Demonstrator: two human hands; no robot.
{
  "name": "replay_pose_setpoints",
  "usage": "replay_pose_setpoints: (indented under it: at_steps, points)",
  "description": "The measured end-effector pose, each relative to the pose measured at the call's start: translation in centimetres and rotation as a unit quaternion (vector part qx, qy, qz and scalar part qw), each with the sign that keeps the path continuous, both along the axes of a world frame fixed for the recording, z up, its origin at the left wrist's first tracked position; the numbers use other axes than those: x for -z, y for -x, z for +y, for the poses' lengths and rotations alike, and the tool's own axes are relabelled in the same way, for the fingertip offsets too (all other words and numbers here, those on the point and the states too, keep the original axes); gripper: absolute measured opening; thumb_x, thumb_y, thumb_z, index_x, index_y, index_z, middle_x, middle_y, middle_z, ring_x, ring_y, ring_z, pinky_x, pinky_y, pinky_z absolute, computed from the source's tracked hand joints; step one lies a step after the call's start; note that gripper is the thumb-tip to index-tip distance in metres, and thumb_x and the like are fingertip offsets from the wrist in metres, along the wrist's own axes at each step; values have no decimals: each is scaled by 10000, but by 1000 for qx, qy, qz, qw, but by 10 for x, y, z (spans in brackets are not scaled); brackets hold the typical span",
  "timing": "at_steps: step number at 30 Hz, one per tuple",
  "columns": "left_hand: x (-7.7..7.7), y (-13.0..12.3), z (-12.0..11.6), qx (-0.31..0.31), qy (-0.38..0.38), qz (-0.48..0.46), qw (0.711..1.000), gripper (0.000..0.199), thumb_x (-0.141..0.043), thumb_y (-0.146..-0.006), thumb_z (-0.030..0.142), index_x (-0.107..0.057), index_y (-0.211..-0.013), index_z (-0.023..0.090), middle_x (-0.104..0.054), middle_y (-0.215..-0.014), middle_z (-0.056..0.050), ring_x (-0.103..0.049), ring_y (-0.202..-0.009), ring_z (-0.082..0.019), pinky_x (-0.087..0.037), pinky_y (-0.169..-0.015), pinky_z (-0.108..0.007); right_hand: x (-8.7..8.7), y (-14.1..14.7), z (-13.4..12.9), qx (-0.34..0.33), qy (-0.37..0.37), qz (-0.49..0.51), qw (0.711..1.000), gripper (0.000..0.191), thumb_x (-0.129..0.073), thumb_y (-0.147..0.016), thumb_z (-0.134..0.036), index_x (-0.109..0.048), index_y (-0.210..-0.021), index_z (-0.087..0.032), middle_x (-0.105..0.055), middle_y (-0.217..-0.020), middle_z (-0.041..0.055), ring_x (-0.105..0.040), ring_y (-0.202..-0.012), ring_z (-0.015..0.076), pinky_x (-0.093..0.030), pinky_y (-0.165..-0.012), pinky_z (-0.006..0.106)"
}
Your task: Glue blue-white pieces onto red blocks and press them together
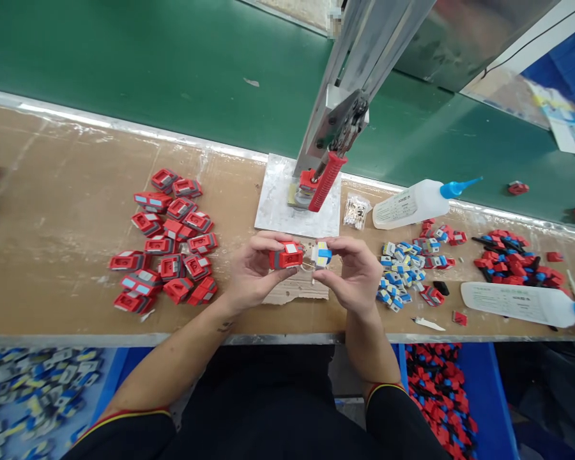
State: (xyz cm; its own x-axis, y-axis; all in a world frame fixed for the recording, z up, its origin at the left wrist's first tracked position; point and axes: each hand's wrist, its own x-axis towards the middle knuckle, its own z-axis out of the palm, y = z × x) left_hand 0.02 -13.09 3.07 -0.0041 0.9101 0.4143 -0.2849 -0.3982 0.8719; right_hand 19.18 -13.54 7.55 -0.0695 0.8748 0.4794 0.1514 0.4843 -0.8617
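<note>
My left hand (255,271) grips a red and grey plastic toy part (286,255) between thumb and fingers. Facing it, a small blue and white plastic part (321,255) is pinched in my right hand (353,271). A narrow gap separates the two parts, with a thin pale strand between them. Below them lies a torn piece of cardboard (297,289). Just beyond my hands stands a hand press with a red handle (328,182) on a metal base plate (280,207); another red part (307,179) sits under its clamp.
Red and grey parts (172,239) lie in a group at left. To the right are blue and white parts (400,275), cotton swabs (356,211), a glue bottle (412,204), a second bottle (512,303) and red-black parts (517,260). Blue bins (491,396) sit below the table edge.
</note>
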Motion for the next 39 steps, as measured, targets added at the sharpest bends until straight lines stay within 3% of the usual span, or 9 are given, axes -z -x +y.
replay_pose_setpoints:
  at_steps: [5, 9, 12, 17, 23, 28, 31, 35, 39]
  points:
    - [4, -2, -1, -77, -112, 67, 988, 304, -861, -876, 207, -665, -1107, 235, -749, -1144, -70, -794, -1048, -208, -678, -884, -336, -5, 11, -5, 27, -69, -82, 994, 331, -876, -849, -407, -742, -1112, -258, -805, -938, 39, -719, -744, 174, -621, -677, 314]
    - [8, -3, -2, -182, -198, 152, 951, 259, -817, -913, 190, -671, -1121, 234, -743, -1162, -49, -788, -1089, -201, -686, -910, -344, -8, 19, -9, 43, -82, -143, 985, 306, -859, -870, -398, -724, -1098, -245, -812, -946, 49, -723, -739, 174, -632, -687, 325]
    - [8, -3, -1, -217, -234, 198, 927, 196, -780, -943, 193, -669, -1098, 242, -745, -1155, -38, -793, -1075, -193, -699, -902, -347, -7, 20, -9, 45, -85, -151, 984, 300, -864, -869, -363, -714, -1101, -244, -818, -957, 51, -740, -763, 175, -643, -712, 323]
    - [3, -3, 0, -240, -284, 221, 902, 180, -777, -936, 153, -691, -1080, 218, -753, -1135, -49, -792, -1056, -183, -702, -922, -335, -8, 15, -8, 19, -79, -151, 985, 276, -876, -857, -350, -720, -1060, -247, -834, -1003, 65, -791, -824, 200, -664, -727, 331]
    - [2, -3, -3, -232, -293, 222, 901, 167, -769, -944, 149, -708, -1080, 223, -762, -1158, -52, -792, -1063, -181, -704, -907, -319, -11, 11, -8, -11, -49, -126, 991, 269, -889, -841, -333, -739, -1048, -251, -846, -994, 59, -818, -893, 216, -681, -790, 333]
    - [1, -2, -5, -268, -305, 224, 886, 101, -743, -975, 201, -709, -1070, 195, -746, -1168, -73, -783, -1114, -208, -705, -911, -334, -3, 23, -13, 15, -60, -101, 993, 309, -908, -816, -258, -743, -1078, -256, -836, -1030, 69, -817, -963, 234, -681, -854, 354]
    - [-4, -2, -5, -283, -298, 236, 881, 96, -717, -995, 221, -698, -1088, 206, -746, -1117, -70, -792, -1046, -195, -708, -869, -330, 4, 27, -15, 23, -60, -79, 995, 316, -888, -838, -256, -751, -1122, -269, -837, -1049, 74, -818, -988, 246, -687, -861, 373]
    - [-4, 0, -4, -289, -317, 228, 874, 266, -771, -960, 263, -639, -1189, 231, -766, -1045, -60, -798, -933, -185, -696, -775, -308, 6, 23, -11, -4, -58, -53, 997, 337, -838, -894, -302, -749, -1218, -285, -841, -1128, 95, -822, -1040, 260, -693, -904, 402]
    - [-1, 10, -8, -328, -381, 202, 840, 405, -837, -908, 318, -552, -1195, 313, -802, -1056, -21, -787, -847, -181, -657, -713, -327, 2, 15, -11, -93, -45, -42, 994, 358, -771, -950, -378, -707, -1288, -278, -828, -1210, 117, -808, -1134, 287, -693, -946, 437]
